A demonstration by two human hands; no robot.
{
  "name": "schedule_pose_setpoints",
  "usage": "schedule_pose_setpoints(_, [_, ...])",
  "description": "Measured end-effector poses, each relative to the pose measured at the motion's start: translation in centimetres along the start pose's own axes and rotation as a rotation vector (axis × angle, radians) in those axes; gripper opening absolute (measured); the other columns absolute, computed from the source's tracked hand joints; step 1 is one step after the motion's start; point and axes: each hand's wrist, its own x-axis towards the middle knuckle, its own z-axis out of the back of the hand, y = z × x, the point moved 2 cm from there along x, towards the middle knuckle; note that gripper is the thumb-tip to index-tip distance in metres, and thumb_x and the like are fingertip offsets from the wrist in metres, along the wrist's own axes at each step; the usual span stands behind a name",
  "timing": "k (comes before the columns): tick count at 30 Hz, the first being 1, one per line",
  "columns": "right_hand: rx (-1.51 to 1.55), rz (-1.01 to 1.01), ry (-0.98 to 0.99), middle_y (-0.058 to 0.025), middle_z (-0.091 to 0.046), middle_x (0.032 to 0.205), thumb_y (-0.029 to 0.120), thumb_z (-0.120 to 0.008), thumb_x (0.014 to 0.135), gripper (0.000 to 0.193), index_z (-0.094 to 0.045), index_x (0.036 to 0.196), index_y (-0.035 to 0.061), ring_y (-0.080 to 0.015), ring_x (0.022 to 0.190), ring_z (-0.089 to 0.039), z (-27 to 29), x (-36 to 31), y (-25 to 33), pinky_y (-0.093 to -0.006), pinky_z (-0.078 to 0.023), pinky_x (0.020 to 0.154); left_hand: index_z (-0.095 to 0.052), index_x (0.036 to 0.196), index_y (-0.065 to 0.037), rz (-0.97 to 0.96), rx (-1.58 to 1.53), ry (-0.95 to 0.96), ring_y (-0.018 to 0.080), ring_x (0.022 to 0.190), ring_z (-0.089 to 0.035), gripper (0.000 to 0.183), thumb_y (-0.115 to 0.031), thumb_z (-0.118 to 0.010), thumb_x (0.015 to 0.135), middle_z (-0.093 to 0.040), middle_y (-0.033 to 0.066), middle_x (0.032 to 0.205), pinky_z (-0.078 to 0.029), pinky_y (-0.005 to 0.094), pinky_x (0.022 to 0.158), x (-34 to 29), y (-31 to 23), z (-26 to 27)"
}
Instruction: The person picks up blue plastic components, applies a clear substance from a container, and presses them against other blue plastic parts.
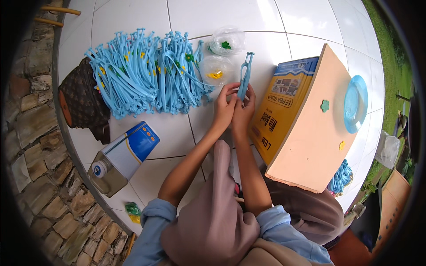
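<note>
A light blue flip-flop strap (245,76) stands up between my fingers, its two arms looped and pointing away from me. My left hand (226,103) and my right hand (243,108) meet around its near end, both with fingers closed on it. Whatever lies between the fingertips is hidden. Left of my hands, a big pile of similar blue straps (126,82) spreads over the floor, with small yellow and green flowers among them. Beyond my left hand lie a clear plastic bag with yellow pieces (216,74) and another bag with green flowers (226,44).
White tiles (222,17) make up the floor. On the right, a tan board (306,133) leans on a yellow tin (284,97), holding a light blue dish (356,104) and two small flowers. A rectangular can (126,155) and a brown patterned bag (84,93) lie left.
</note>
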Motion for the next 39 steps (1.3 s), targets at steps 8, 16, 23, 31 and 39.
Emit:
schedule_pose_setpoints(8, [0.403,0.224,0.238,-0.0154,-0.048,0.124,-0.002,-0.049,0.085,0.045,-0.041,0.129,0.0061,-0.0208,0.109,-0.05,0.4,-5.1,12.0,-0.0319,-0.044,0.087,-0.045,0.118,-0.001,-0.191,-0.226,-0.107,0.0127,0.099,-0.051,0.04,-0.005,-0.061,0.082,-0.054,0.0082,0.108,-0.045,0.0256,0.081,-3.4,-13.1,-0.1])
schedule_pose_setpoints(16, [0.451,0.585,0.409,-0.0071,-0.056,0.089,0.001,-0.044,0.088,0.031,-0.047,0.119,0.0037,-0.0108,0.077,-0.053,6.0,-7.4,26.9,-0.0245,-0.044,0.067,-0.041,0.122,-0.002,-0.698,-0.063,0.044,0.013,0.095,-0.053,0.036,-0.005,-0.052,0.088,-0.056,0.0088,0.102,-0.045,0.0264,0.083,-9.9,-29.2,-4.4])
schedule_pose_setpoints(23, [-0.522,0.859,0.367,-0.0081,-0.053,0.058,0.028,-0.047,0.093,0.027,-0.058,0.093,0.0032,-0.0176,0.052,-0.05,19.0,-8.2,34.5,-0.0324,-0.041,0.053,-0.017,0.134,0.0,-0.868,0.361,-0.132,0.0287,0.113,-0.039,0.071,0.0,-0.061,0.078,-0.035,0.0192,0.122,-0.035,0.0395,0.095,-15.7,-32.2,-7.7])
schedule_pose_setpoints(31, [-0.561,0.95,0.229,-0.0119,-0.059,0.063,0.023,-0.063,0.083,0.02,-0.06,0.082,0.0032,-0.0248,0.053,-0.053,29.2,-13.1,30.7,-0.0322,-0.044,0.053,-0.047,0.119,-0.006,-1.035,1.14,0.562,0.0259,0.098,-0.056,0.044,-0.032,-0.058,0.084,-0.058,0.013,0.102,-0.033,0.0419,0.097,-19.4,-32.6,-15.9])
schedule_pose_setpoints(39, [-0.63,1.347,-0.261,-0.0029,-0.06,0.094,0.011,-0.074,0.067,0.038,-0.057,0.101,0.0092,-0.021,0.093,-0.053,31.9,-13.3,30.8,-0.0424,-0.032,0.094,-0.055,0.093,-0.002,-0.946,0.99,0.555,0.0248,0.06,-0.057,0.019,-0.021,-0.051,0.09,-0.058,0.0169,0.071,-0.043,0.0366,0.057,-18.4,-32.6,-15.6])
